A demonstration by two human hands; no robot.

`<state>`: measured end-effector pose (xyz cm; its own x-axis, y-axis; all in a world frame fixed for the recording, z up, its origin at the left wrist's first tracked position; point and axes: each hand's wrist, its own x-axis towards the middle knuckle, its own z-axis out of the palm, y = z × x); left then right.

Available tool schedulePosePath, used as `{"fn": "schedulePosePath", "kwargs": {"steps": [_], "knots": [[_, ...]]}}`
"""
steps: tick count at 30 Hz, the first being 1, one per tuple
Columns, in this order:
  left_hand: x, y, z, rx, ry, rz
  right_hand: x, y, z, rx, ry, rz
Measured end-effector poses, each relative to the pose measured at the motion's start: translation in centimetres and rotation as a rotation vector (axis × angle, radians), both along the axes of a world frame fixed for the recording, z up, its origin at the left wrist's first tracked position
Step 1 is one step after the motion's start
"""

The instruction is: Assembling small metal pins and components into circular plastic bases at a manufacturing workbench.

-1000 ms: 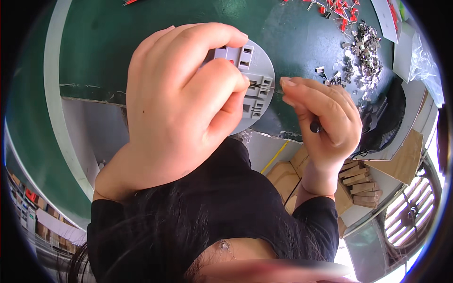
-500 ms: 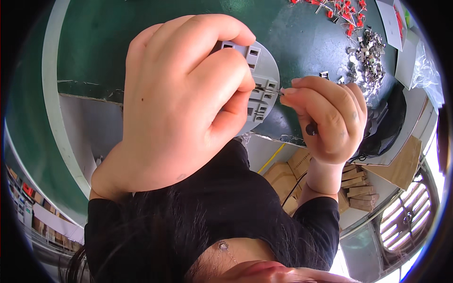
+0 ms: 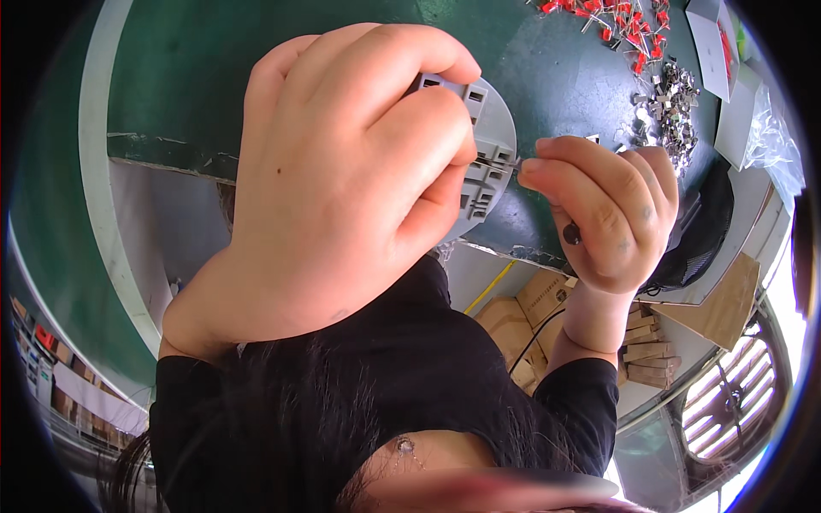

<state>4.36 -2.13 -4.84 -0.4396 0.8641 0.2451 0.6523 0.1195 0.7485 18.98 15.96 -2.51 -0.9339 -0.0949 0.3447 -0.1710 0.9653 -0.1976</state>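
Observation:
My left hand (image 3: 342,179) is closed around a grey, round plastic part (image 3: 496,128) with raised blocks and slots, and covers much of it. To the right, my right hand (image 3: 611,209) is curled with thumb and forefinger pinched at the part's edge. Between those fingertips and the slots runs a thin metal piece (image 3: 506,162), whose inner end lies among the raised blocks. A dark round end (image 3: 571,233) pokes out of the right fist, apparently of a slim tool; the rest is hidden by the fingers.
Beyond my right hand on the green table (image 3: 547,85) lie a pile of small metal clips (image 3: 671,111) and several red-headed parts with thin metal legs (image 3: 633,26). A black mesh bag (image 3: 705,231) and clear plastic wrap (image 3: 770,128) are at the right. Below stand cardboard boxes (image 3: 522,316).
Both hands and the grey part have shifted slightly to the right. The right fingertips stay near the part's edge, with the thin metal piece still between them and the slots.

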Motion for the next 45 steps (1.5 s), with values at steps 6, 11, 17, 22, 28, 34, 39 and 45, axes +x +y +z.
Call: {"fn": "schedulePosePath", "kwargs": {"steps": [6,11,17,22,28,34,39,45], "knots": [[0.2,0.1,-0.4,0.033,-0.031,0.023,-0.3,0.0,0.7,0.028,-0.035,0.038],[0.2,0.1,-0.4,0.036,-0.021,0.035,-0.5,-0.2,0.1,0.009,-0.023,0.035],[0.1,0.1,-0.2,0.032,-0.008,0.019,-0.5,-2.5,1.6,0.04,-0.136,-0.122],[0.0,0.1,-0.1,0.008,0.013,-0.01,-0.8,-4.9,3.1,0.172,-0.332,-0.287],[-0.4,0.0,0.0,0.01,0.021,-0.076,0.8,-4.9,3.8,0.092,-0.464,-0.376],[-0.2,-0.2,-0.2,-0.032,0.015,-0.099,3.7,2.5,1.5,-0.046,-0.205,-0.452],[0.0,-0.5,-0.3,-0.039,-0.029,-0.059,1.9,2.1,2.2,0.175,-0.343,-0.312],[0.4,0.0,0.5,-0.062,0.063,-0.053,1.6,-1.7,2.2,-0.294,-0.248,-0.453]]}}
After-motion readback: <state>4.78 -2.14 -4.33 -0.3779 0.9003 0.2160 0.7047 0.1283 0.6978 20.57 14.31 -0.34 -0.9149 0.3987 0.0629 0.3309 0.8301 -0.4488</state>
